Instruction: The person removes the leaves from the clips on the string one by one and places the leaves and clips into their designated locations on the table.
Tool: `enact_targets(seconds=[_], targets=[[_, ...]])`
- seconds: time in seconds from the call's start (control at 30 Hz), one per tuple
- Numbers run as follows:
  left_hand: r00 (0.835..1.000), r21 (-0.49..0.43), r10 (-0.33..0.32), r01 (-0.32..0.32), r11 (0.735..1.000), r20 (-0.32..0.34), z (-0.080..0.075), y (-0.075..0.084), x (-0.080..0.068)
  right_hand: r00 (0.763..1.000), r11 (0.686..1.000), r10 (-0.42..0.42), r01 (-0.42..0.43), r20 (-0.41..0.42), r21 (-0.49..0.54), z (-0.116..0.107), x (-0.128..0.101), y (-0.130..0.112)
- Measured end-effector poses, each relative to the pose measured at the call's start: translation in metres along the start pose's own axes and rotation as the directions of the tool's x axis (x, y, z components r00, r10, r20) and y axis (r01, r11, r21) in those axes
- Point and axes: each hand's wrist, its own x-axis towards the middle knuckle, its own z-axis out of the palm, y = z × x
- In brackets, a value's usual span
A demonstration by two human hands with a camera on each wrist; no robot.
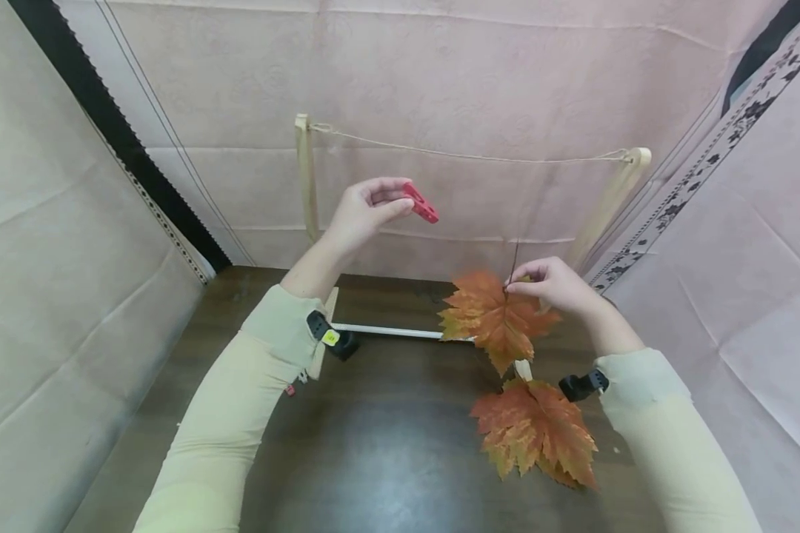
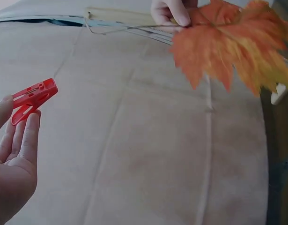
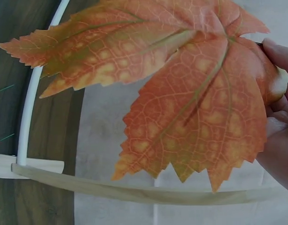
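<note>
Between thumb and fingers, my left hand (image 1: 367, 211) pinches a red clothespin (image 1: 421, 203) below the string's left half. The left wrist view shows the red clothespin (image 2: 35, 99) side on, its handles between thumb and fingertips. Lower and to the right, my right hand (image 1: 548, 285) pinches an orange maple leaf (image 1: 507, 314) near its stem base, with the thin stem pointing up. That leaf (image 3: 195, 93) fills much of the right wrist view and hides part of the fingers. A second pile of orange maple leaves (image 1: 536, 429) lies on the table below it.
A string (image 1: 467, 155) runs between two wooden posts, the left post (image 1: 305, 178) and the right post (image 1: 613, 203). A white rod (image 1: 387, 330) joins the frame's base across the dark table (image 1: 373, 459). Small pegs (image 1: 290, 389) lie by the left foot. Pale cloth walls (image 1: 93, 296) surround the table.
</note>
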Motion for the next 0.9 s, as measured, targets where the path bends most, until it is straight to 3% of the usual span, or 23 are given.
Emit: enact_targets(seconds=[0.37,0.9], targets=[[0.999,-0.097,-0.042,0.043,0.994,0.012,-0.028,-0.040,-0.022,0.999,1.000,0.005,-0.004,0.044,-0.017,-0.001,-0.011,0.029],[0.989,-0.116,-0.146,0.141,0.983,-0.036,-0.077,-0.105,-0.066,0.994,0.998,0.038,-0.032,0.104,-0.061,-0.005,-0.038,0.080]])
